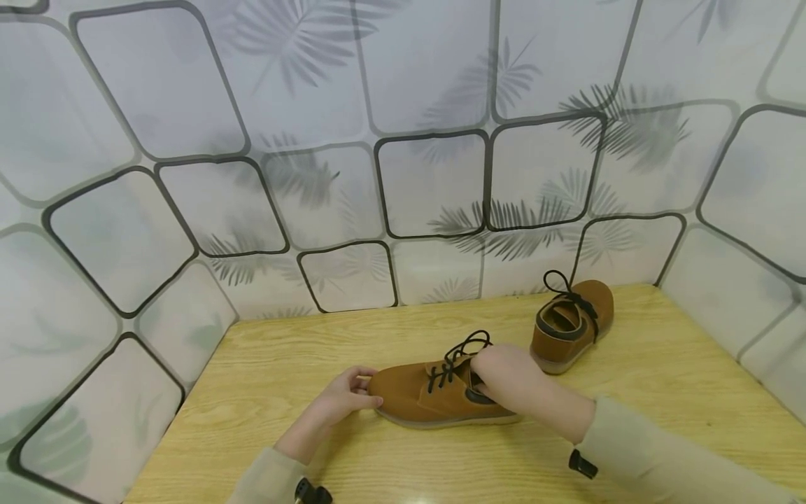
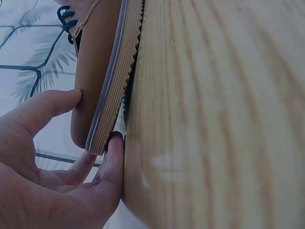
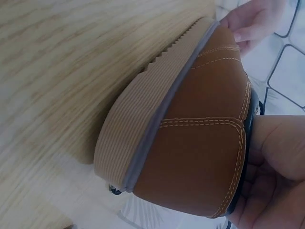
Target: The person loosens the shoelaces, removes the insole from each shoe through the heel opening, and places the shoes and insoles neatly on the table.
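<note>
A brown lace-up shoe (image 1: 409,395) with black laces lies sideways at the front of the wooden table, its toe to the left. My left hand (image 1: 343,399) holds it at the toe. In the left wrist view the thumb (image 2: 62,102) presses the upper while the fingers reach under the front of the ridged sole (image 2: 107,105). At the ankle opening my right hand (image 1: 513,378) grips the collar near the heel, its fingers partly hidden inside. The right wrist view shows the stitched heel (image 3: 190,162) beside the curled fingers of the right hand (image 3: 271,176).
A matching brown shoe (image 1: 573,329) stands at the back right, its heel toward me and its laces looped up. The wooden table (image 1: 290,350) ends at a patterned backdrop (image 1: 434,182) along the back and sides.
</note>
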A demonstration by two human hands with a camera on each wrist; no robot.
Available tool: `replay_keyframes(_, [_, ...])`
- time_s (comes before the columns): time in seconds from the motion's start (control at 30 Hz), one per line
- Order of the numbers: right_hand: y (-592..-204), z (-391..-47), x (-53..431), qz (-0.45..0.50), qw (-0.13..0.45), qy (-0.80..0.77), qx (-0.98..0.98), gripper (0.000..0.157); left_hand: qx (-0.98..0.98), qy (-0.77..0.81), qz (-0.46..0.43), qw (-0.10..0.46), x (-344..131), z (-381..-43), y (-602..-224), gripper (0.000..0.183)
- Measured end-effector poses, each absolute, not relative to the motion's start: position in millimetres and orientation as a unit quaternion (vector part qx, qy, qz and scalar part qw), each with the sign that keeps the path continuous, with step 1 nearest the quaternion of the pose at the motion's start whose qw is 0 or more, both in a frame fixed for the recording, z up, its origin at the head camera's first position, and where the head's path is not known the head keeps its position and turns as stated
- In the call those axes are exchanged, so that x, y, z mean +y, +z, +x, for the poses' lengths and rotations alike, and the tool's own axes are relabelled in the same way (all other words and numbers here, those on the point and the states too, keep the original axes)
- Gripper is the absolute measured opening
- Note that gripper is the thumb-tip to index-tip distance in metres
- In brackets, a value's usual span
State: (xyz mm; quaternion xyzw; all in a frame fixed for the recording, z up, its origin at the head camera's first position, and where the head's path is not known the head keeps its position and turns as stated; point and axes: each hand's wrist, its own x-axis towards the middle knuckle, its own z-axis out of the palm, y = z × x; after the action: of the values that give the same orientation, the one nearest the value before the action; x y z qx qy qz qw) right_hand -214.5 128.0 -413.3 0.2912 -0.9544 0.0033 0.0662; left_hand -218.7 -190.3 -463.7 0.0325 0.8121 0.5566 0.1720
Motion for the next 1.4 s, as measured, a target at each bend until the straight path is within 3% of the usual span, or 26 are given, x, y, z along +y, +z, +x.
replay_keyframes(0.27, [-413.5,-218.2,129.3,0.295,0.058,0.012,-0.954,0.032,0.815,0.554,0.029,0.168,-189.2,-218.7,-462.5,0.060])
replay_keyframes(0.6, [-410.2,-224.0,131.6,0.317,0.052,0.030,-0.947,0.045,0.817,0.550,0.030,0.169,-188.8,-218.7,-461.1,0.061])
replay_keyframes(1.07, [-411.3,-221.4,127.9,0.332,0.057,0.013,-0.941,0.040,0.813,0.558,0.030,0.165,-190.2,-220.6,-461.5,0.061])
replay_keyframes(1.4, [-413.9,-217.0,123.9,0.327,0.039,0.007,-0.944,0.015,0.814,0.555,0.032,0.168,-190.8,-220.1,-463.7,0.061])
